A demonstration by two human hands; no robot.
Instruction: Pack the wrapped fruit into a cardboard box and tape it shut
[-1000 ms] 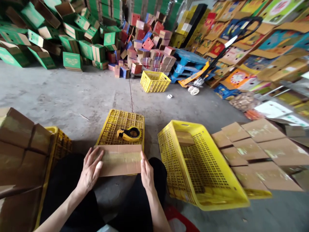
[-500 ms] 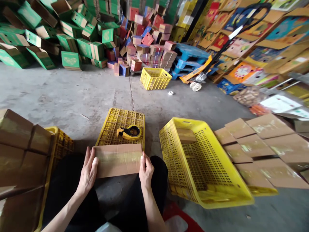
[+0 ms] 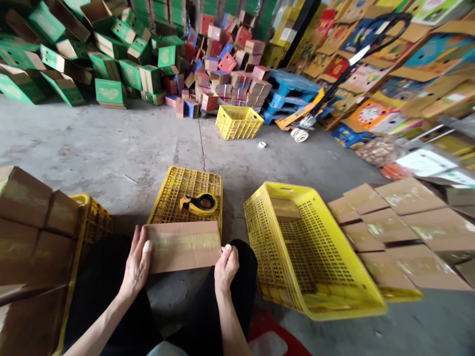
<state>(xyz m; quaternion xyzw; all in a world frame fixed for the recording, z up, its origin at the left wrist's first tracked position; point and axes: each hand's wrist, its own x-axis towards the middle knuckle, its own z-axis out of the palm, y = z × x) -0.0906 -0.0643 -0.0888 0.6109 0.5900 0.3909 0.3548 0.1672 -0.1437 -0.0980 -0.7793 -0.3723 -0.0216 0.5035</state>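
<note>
A long, flat brown cardboard box (image 3: 181,247) with a shiny tape strip along its face is held in front of my knees. My left hand (image 3: 136,262) supports its left end, thumb over the near face and fingers behind. At the other end my right hand (image 3: 226,267) is curled closed against the box's corner; what it pinches there is too small to make out. Just beyond the box, a yellow and black tape dispenser (image 3: 200,203) rests on an upturned yellow crate (image 3: 178,185).
On my right stands a yellow crate (image 3: 345,237) with one brown box (image 3: 285,209) inside, and stacked taped boxes (image 3: 419,212) beyond it. More brown boxes (image 3: 27,217) fill a crate at left. Farther off are a small yellow crate (image 3: 239,123), blue pallets (image 3: 293,84) and a pallet jack (image 3: 308,116).
My right hand has curled from straight fingers on the box's end into a closed grip, shifting slightly down and outward. The box and my left hand stay nearly still.
</note>
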